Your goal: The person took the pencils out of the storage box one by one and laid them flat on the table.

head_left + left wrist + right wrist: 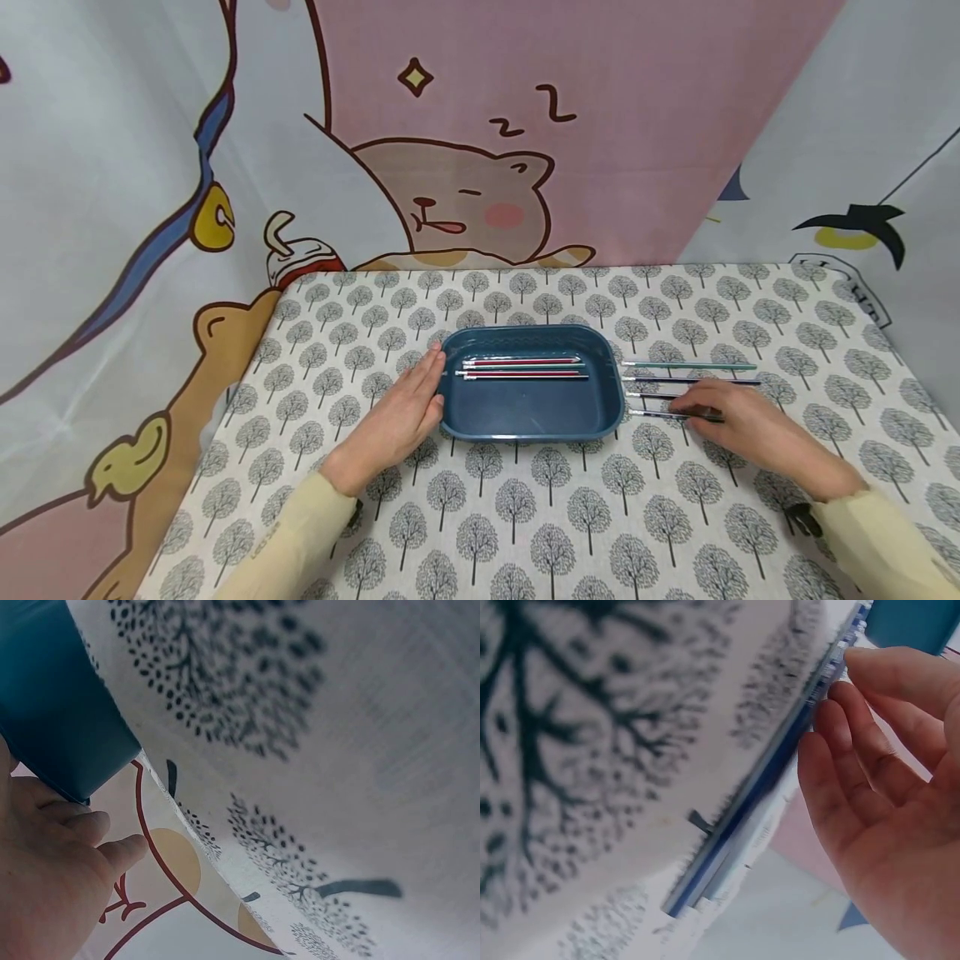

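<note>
A dark blue plastic basin (525, 417) sits mid-table, with several slim pencils (525, 362), some red and some green, lying side by side in it. My left hand (401, 417) rests against the basin's left wall, fingers extended. In the left wrist view, that hand's fingers (86, 825) lie along the basin rim. Right of the basin, a green pencil (690, 365) and several dark pencils (637, 380) lie in a row. My right hand (738, 417) hovers low over the nearest dark pencil (652, 414), thumb and fingers on either side. Fingertips touch or almost touch a blue pencil (742, 802).
A cloth (517, 517) with a tree print covers the table. Behind it and at the left hangs a curtain (600, 108) with cartoon animals. Pale yellow sleeves (300, 533) cover both forearms.
</note>
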Motion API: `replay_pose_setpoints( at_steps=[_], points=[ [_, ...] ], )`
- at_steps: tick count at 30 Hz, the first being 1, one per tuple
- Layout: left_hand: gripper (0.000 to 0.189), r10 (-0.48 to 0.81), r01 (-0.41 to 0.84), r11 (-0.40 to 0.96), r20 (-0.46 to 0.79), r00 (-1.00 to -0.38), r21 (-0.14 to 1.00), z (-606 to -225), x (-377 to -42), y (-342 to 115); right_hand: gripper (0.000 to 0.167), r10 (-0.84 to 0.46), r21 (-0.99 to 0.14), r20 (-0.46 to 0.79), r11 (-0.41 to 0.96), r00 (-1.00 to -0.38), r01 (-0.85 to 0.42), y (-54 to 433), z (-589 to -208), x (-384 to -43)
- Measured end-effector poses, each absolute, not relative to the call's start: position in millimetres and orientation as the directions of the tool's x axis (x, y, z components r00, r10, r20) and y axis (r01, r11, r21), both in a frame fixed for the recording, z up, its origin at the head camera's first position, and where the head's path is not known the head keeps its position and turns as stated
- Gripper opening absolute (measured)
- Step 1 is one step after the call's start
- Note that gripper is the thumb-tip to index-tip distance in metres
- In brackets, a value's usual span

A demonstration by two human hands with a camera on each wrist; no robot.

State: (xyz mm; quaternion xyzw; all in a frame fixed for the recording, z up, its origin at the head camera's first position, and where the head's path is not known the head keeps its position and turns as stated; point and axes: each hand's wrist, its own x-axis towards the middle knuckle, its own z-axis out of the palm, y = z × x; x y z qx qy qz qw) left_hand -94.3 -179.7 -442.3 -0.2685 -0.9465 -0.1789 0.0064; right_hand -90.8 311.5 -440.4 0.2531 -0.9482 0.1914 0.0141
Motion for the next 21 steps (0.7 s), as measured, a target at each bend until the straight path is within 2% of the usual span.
replay_pose_setpoints(
  at_steps=[5, 14, 21],
  points=[
    [0.061, 0.51, 0.517, 0.788, 0.116, -0.852, 0.333, -441, -95, -180, 0.034, -0.449, -0.351, 0.179, 0.802, -0.875, -0.483, 309, -427, -81],
    [0.062, 0.507, 0.515, 0.789, 0.117, -0.854, 0.335, -441, -94, -180, 0.037, -0.42, -0.325, 0.339, 0.787, -0.842, -0.524, 289, -396, -69],
    [0.062, 0.499, 0.503, 0.796, 0.105, -0.86, 0.337, -441, -93, -179, 0.041, -0.414, -0.39, 0.424, 0.719, -0.805, -0.575, 258, -377, -64]
  ],
)
